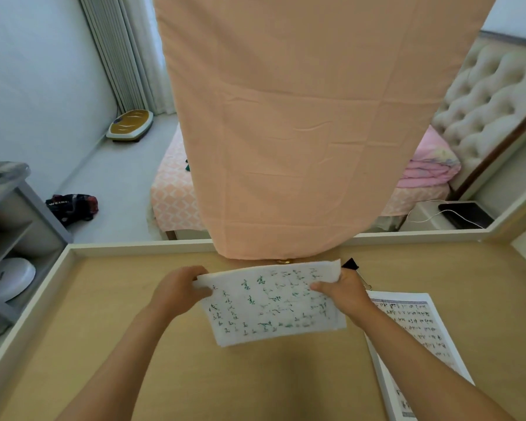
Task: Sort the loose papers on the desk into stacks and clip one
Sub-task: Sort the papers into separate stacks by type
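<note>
Both hands hold a white sheaf of paper point(274, 305) with green and black handwriting, lifted a little above the wooden desk point(104, 329). My left hand point(179, 291) grips its left edge, thumb on top. My right hand point(345, 294) pinches its right edge. A second stack of printed white pages point(419, 332) lies flat on the desk to the right, partly under my right forearm. A black binder clip point(350, 264) with a metal handle sits just behind my right hand.
A peach cloth point(301, 132) hangs down over the desk's back edge, right behind the paper. The desk has a raised pale rim point(119, 246). Beyond it are a bed, a tufted headboard and a grey shelf at left.
</note>
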`<state>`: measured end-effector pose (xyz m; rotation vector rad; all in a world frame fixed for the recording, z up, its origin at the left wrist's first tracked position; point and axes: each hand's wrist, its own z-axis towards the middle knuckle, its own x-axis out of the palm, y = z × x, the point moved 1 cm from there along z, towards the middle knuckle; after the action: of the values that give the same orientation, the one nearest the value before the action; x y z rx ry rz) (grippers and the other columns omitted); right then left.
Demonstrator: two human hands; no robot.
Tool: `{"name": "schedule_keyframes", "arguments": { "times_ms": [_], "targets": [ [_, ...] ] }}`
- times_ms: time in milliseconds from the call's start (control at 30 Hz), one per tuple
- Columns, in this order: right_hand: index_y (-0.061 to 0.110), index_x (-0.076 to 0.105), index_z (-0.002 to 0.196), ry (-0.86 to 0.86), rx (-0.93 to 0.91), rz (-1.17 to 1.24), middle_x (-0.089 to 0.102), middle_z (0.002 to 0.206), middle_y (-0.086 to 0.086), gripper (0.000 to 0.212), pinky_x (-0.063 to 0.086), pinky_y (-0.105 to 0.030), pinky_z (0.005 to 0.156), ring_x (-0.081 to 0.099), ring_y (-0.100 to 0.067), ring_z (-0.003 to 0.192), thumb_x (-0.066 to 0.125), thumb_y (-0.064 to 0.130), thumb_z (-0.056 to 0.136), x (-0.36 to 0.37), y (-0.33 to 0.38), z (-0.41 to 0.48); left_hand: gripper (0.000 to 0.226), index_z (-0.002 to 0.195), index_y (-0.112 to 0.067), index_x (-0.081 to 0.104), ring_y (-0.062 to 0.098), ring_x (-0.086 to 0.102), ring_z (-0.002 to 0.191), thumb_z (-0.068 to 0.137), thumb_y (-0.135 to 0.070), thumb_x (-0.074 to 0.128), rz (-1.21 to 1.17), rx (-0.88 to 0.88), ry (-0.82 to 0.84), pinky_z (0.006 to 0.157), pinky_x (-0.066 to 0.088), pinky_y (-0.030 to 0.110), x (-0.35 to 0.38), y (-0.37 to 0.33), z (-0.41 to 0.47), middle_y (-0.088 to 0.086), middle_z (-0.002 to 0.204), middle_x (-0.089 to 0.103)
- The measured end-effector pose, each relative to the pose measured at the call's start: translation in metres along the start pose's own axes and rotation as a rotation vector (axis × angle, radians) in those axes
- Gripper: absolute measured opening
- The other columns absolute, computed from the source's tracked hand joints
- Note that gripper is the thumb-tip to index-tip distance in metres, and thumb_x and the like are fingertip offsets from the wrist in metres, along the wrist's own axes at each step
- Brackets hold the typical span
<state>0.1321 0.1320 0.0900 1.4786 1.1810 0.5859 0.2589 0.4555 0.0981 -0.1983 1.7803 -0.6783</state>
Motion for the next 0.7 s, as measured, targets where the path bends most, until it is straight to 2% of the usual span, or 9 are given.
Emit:
{"name": "schedule_keyframes", "arguments": {
  "times_ms": [100,167,267,367,467,567,600,667,700],
  "targets": [
    [0.013,0.071,0.101,-0.050,0.076,0.119,0.076,0.097,0.000,0.031,0.056,-0.029,0.074,0.071,-0.016,0.091,0.083,0.005,0.074,0.003,-0.020,-0.001,0.014,0.090,-0.008,0.068,0.019,0.068,0.074,0.080,-0.006,0.077,-0.824,-0.156,-0.032,0.061,0.052,0.025,0.017,-0.001,-0.014,0.003,0.082,0.073],
    [0.012,0.071,0.102,-0.035,0.119,0.173,0.076,0.099,-0.002,0.032,0.056,-0.032,0.077,0.072,-0.019,0.094,0.081,0.000,0.074,0.009,-0.034,-0.002,0.020,0.095,-0.009,0.063,0.021,0.070,0.077,0.081,-0.003,0.076,-1.041,-0.220,-0.091,0.064,0.056,0.032,0.033,-0.005,-0.022,0.006,0.089,0.072],
    [0.015,0.067,0.103,0.000,0.151,0.159,0.076,0.100,-0.003,0.036,0.057,-0.034,0.075,0.071,-0.021,0.096,0.079,-0.004,0.075,0.013,-0.051,-0.008,0.029,0.095,-0.013,0.059,0.012,0.065,0.072,0.078,0.001,0.077,-1.031,-0.214,-0.140,0.060,0.054,0.024,0.058,-0.010,-0.030,0.003,0.088,0.066],
    [0.015,0.064,0.102,-0.014,0.143,0.089,0.073,0.101,-0.006,0.033,0.056,-0.035,0.073,0.069,-0.024,0.098,0.075,-0.003,0.077,0.012,-0.062,-0.008,0.035,0.101,-0.014,0.059,0.014,0.063,0.078,0.076,-0.003,0.081,-0.982,-0.209,-0.195,0.064,0.052,0.022,0.068,-0.009,-0.035,0.001,0.091,0.066],
    [0.018,0.061,0.104,-0.033,0.139,0.064,0.068,0.105,-0.009,0.034,0.055,-0.036,0.073,0.064,-0.024,0.101,0.062,-0.008,0.082,0.022,-0.058,-0.007,0.041,0.108,-0.026,0.059,0.009,0.063,0.088,0.075,-0.024,0.084,-0.915,-0.167,-0.247,0.070,0.051,0.024,0.068,-0.008,-0.034,-0.006,0.100,0.064],
    [0.024,0.059,0.103,-0.021,0.116,0.049,0.065,0.104,-0.003,0.041,0.050,-0.030,0.071,0.060,-0.017,0.098,0.054,-0.012,0.084,0.034,-0.050,-0.008,0.033,0.102,-0.033,0.062,0.013,0.058,0.090,0.076,-0.051,0.070,-0.921,-0.164,-0.356,0.074,0.048,0.029,0.067,-0.006,-0.032,-0.004,0.103,0.061],
    [0.024,0.058,0.101,-0.036,0.108,0.043,0.064,0.103,-0.002,0.040,0.048,-0.028,0.069,0.059,-0.016,0.096,0.052,-0.012,0.085,0.036,-0.049,-0.008,0.026,0.099,-0.031,0.062,0.015,0.056,0.086,0.080,-0.049,0.066,-0.949,-0.184,-0.389,0.073,0.047,0.030,0.067,-0.004,-0.030,-0.002,0.099,0.061],
    [0.021,0.058,0.101,-0.052,0.104,0.024,0.064,0.102,-0.003,0.037,0.046,-0.027,0.067,0.059,-0.017,0.096,0.049,-0.011,0.085,0.037,-0.050,-0.008,0.007,0.093,-0.025,0.063,0.015,0.054,0.082,0.092,-0.031,0.060,-0.973,-0.204,-0.406,0.070,0.043,0.031,0.066,-0.003,-0.027,-0.003,0.091,0.061],
    [0.021,0.058,0.102,-0.046,0.105,0.006,0.064,0.103,-0.003,0.037,0.046,-0.026,0.068,0.059,-0.017,0.097,0.049,-0.011,0.085,0.040,-0.052,-0.009,0.010,0.091,-0.020,0.063,0.014,0.053,0.080,0.096,-0.024,0.056,-0.972,-0.200,-0.401,0.069,0.041,0.031,0.066,-0.003,-0.027,-0.004,0.088,0.060]
  ]
}}
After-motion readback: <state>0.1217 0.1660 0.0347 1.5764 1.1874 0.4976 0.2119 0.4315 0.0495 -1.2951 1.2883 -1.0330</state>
